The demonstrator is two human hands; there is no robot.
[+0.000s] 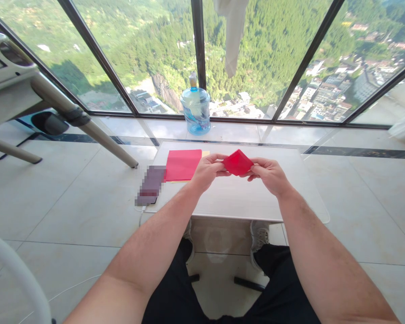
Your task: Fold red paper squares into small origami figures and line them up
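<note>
A low white table (pixel 236 202) with rounded corners stands on pale, glossy floor tiles (pixel 70 193), close to a wide window (pixel 162 49) divided by dark frames. Beyond the glass lie green wooded slopes, with buildings crowded at the far right. A blue water jug (pixel 196 114) stands on the floor past the table's far edge, against the window. On the table's left part lies a stack of red paper (pixel 184 165), a yellow edge showing at its right; just nearer and left is a blurred-out phone-like slab (pixel 151 184) with a white cable (pixel 142 209). Over the table's far middle, the left hand (pixel 207 170) and right hand (pixel 269 174) pinch a folded red paper (pixel 237 163) by its left and right corners. Light-coloured furniture legs (pixel 104 139) slant across the far left.
</note>
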